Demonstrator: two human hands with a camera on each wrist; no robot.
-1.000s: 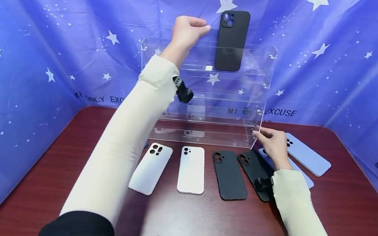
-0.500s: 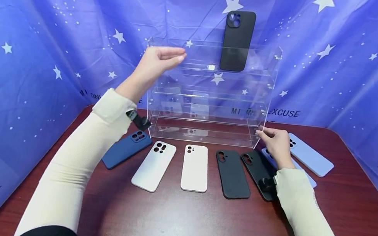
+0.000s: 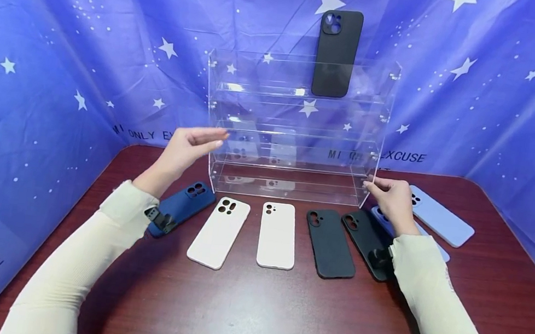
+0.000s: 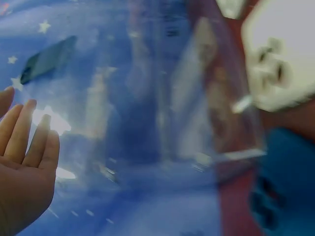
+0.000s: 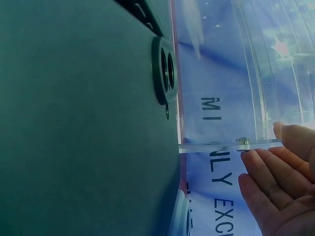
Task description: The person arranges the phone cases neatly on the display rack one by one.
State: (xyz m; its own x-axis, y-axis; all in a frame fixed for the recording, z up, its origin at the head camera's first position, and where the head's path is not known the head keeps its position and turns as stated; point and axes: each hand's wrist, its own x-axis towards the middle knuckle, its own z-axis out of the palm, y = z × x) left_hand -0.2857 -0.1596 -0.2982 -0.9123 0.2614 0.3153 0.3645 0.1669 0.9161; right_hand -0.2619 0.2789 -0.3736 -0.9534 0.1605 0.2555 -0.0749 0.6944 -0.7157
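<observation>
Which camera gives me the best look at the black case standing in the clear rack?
The head view: the black case shows whole and sharp there, upright in the rack, its lower part seen through clear plastic. The left wrist view shows it small, blurred and slanted; the right wrist view does not show it.

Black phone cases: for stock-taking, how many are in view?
3. One black case stands at the top of the clear rack; a second black case lies on the table; a third black case lies just right of that, partly behind the wrist camera. More could be hidden.
</observation>
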